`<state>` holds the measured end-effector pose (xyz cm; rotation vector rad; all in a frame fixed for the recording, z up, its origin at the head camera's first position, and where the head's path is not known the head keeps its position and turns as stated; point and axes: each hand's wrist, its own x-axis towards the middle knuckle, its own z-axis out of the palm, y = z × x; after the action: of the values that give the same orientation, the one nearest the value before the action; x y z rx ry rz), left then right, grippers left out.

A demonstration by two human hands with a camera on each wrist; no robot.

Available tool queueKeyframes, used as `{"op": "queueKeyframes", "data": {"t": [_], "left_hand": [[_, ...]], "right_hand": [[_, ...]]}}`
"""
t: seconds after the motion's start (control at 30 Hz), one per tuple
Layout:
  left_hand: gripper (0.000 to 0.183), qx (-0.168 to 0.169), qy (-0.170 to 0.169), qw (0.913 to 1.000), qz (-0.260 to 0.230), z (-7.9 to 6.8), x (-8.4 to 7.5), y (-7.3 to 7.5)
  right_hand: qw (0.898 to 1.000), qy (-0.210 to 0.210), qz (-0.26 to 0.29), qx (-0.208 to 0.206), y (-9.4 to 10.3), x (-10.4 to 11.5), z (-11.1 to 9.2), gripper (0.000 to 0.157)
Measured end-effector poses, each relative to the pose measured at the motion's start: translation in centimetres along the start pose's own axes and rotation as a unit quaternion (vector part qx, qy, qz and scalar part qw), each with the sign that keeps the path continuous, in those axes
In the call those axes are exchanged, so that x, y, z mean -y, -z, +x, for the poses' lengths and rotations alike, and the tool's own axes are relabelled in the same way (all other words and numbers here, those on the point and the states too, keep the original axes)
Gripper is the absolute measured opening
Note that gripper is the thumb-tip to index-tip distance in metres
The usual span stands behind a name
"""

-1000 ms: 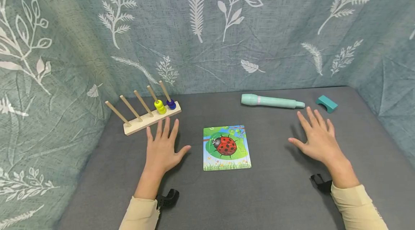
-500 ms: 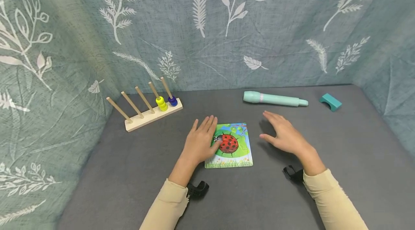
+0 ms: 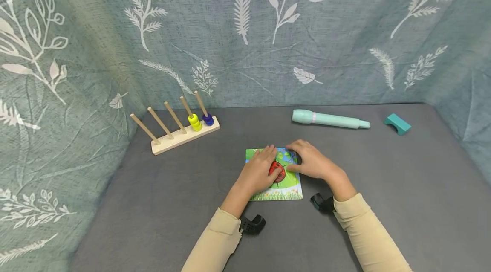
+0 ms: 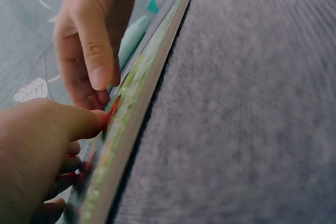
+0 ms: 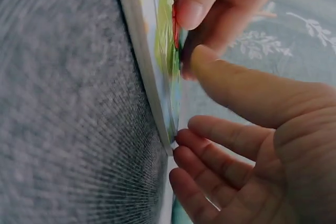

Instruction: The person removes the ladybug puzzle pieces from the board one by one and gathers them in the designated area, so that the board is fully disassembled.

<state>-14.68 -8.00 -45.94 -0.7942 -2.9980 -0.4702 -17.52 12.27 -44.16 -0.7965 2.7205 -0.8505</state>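
A square ladybug puzzle (image 3: 287, 189) lies flat on the grey table in the middle. My left hand (image 3: 258, 172) rests on its left half, fingers spread over the red ladybug. In the left wrist view its thumb (image 4: 79, 123) touches the picture face of the puzzle (image 4: 137, 109), seen edge-on. My right hand (image 3: 312, 163) covers the upper right corner. In the right wrist view its thumb (image 5: 231, 85) presses the face of the puzzle (image 5: 140, 61) and its fingertips (image 5: 202, 132) touch the far edge. Neither hand lifts the puzzle.
A wooden peg rack (image 3: 184, 137) with a yellow ring (image 3: 195, 122) and a blue ring (image 3: 208, 119) stands at the back left. A mint torch (image 3: 330, 119) and a teal arch block (image 3: 397, 123) lie at the back right. Leaf-print cloth walls the table.
Both hands have moved inward from the table's sides onto the puzzle. The left hand slid further over the ladybug, and the right hand came from beside the puzzle onto its upper right corner.
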Motion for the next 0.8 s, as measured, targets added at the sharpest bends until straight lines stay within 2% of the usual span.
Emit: {"op": "queueKeyframes", "data": {"t": [0.23, 0.53, 0.8], "left_hand": [[0.055, -0.001, 0.008, 0.9992, -0.04, -0.5, 0.3, -1.0], [0.053, -0.025, 0.003, 0.9987, -0.045, -0.5, 0.4, -1.3], [0.055, -0.023, 0.007, 0.9985, -0.05, -0.5, 0.5, -1.4]], "right_hand": [[1.0, 0.002, 0.011, -0.005, -0.6, -0.4, -0.1, 0.055], [0.998, 0.001, 0.05, -0.029, -1.4, -1.2, -0.1, 0.049], [0.995, -0.011, 0.098, -0.032, -1.7, -1.5, 0.0, 0.049]]}}
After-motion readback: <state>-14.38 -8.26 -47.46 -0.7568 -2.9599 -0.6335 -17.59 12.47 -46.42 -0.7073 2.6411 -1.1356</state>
